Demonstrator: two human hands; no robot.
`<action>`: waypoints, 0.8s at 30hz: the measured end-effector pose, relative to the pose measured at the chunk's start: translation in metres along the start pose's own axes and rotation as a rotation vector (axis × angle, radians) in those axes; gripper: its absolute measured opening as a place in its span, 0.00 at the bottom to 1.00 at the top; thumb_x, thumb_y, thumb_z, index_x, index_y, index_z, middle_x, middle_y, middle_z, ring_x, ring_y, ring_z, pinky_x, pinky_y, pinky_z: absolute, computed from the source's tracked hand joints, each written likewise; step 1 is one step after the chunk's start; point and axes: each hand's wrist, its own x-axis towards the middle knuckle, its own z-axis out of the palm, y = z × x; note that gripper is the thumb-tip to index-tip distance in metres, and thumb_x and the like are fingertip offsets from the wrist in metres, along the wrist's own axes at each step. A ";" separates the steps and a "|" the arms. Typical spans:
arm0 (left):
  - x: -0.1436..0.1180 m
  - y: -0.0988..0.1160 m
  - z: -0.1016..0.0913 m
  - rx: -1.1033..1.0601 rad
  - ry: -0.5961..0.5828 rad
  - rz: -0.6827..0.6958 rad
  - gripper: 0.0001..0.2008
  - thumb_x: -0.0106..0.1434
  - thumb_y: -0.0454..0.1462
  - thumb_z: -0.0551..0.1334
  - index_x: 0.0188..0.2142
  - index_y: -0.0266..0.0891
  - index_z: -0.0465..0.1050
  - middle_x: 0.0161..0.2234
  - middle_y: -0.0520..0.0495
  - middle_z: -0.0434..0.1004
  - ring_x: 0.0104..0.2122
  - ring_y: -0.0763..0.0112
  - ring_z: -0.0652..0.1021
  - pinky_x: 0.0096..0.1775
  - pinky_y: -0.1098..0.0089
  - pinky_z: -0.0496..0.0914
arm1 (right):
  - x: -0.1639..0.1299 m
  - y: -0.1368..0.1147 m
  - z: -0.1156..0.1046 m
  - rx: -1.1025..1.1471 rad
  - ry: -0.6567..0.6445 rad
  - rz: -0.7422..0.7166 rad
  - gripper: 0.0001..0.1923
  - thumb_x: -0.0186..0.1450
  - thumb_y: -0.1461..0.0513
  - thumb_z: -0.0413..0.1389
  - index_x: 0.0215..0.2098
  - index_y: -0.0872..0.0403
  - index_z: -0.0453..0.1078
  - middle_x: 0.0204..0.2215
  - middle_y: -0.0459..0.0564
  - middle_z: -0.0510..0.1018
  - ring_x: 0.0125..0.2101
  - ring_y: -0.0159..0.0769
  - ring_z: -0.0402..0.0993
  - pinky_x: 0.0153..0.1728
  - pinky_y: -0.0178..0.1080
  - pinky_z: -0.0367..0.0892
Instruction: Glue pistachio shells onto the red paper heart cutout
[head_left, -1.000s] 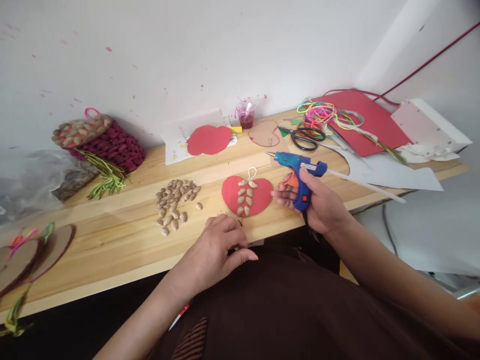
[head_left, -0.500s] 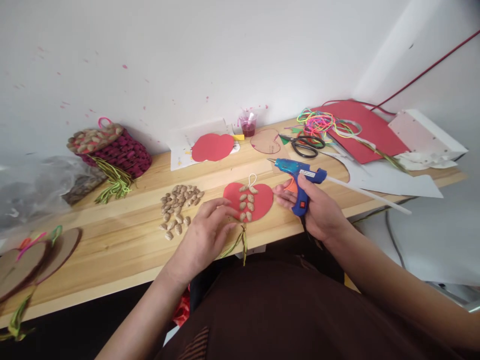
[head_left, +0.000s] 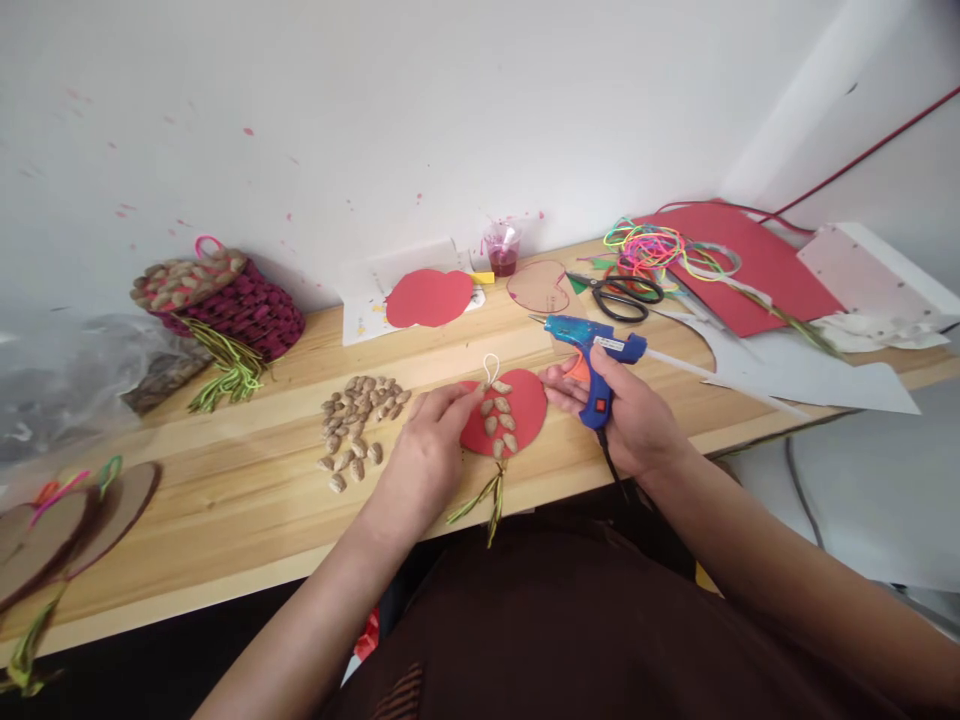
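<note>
A red paper heart (head_left: 531, 408) lies near the table's front edge, with two rows of tan nut shells (head_left: 504, 423) down its middle. A white cord loop (head_left: 491, 368) sticks out at its top; a green-brown tassel (head_left: 495, 492) hangs from its point. My left hand (head_left: 433, 440) is closed at the heart's upper left edge, fingertips by the topmost shells and partly hiding them. In my right hand (head_left: 637, 415) is a blue glue gun (head_left: 594, 345), nozzle pointing left above the heart, fingers by its orange trigger. A white glue stick (head_left: 720, 382) protrudes from its back.
Left of the heart is a pile of nut shells (head_left: 360, 410). Behind lie a red paper shape (head_left: 429, 298), black scissors (head_left: 626, 300), a cup of dark red liquid (head_left: 504, 262) and tangled bright cords (head_left: 643, 246). A purple woven basket (head_left: 259, 310) stands at left.
My left hand has moved up from the heart's lower left to its upper left edge and closed there. The heart has turned slightly, its loop shifting left. The glue gun stays in my right hand.
</note>
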 end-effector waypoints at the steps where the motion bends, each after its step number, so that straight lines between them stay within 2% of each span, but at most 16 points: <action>1: 0.004 0.003 0.003 0.022 -0.008 0.002 0.26 0.64 0.23 0.51 0.58 0.40 0.69 0.55 0.40 0.72 0.54 0.58 0.73 0.57 0.55 0.71 | 0.001 0.001 -0.001 0.005 0.002 -0.004 0.16 0.63 0.48 0.63 0.30 0.50 0.73 0.31 0.49 0.82 0.43 0.43 0.81 0.45 0.42 0.76; 8: 0.026 0.024 0.012 0.150 -0.144 -0.001 0.27 0.59 0.28 0.60 0.59 0.34 0.67 0.52 0.35 0.71 0.50 0.52 0.72 0.53 0.53 0.73 | -0.001 0.006 -0.004 0.008 0.015 -0.058 0.16 0.63 0.48 0.63 0.32 0.52 0.74 0.32 0.51 0.83 0.43 0.44 0.82 0.45 0.43 0.77; 14: 0.030 0.029 0.014 0.265 -0.227 -0.020 0.25 0.61 0.26 0.57 0.59 0.30 0.68 0.49 0.34 0.71 0.49 0.51 0.71 0.53 0.53 0.72 | -0.003 0.009 -0.004 0.011 0.014 -0.086 0.17 0.61 0.48 0.66 0.32 0.53 0.76 0.31 0.50 0.83 0.42 0.44 0.83 0.43 0.42 0.78; 20: 0.039 0.039 0.009 0.365 -0.403 -0.091 0.27 0.62 0.27 0.59 0.62 0.29 0.66 0.50 0.35 0.70 0.50 0.52 0.70 0.55 0.57 0.70 | 0.000 0.011 -0.007 0.037 0.024 -0.083 0.20 0.56 0.46 0.69 0.31 0.53 0.77 0.29 0.49 0.83 0.36 0.43 0.84 0.39 0.40 0.79; 24: 0.045 0.045 0.007 0.432 -0.470 -0.076 0.26 0.64 0.28 0.59 0.62 0.26 0.66 0.51 0.34 0.71 0.50 0.53 0.70 0.54 0.58 0.70 | -0.001 0.009 -0.006 0.045 0.012 -0.090 0.20 0.54 0.45 0.70 0.29 0.53 0.77 0.27 0.47 0.81 0.36 0.43 0.84 0.38 0.39 0.79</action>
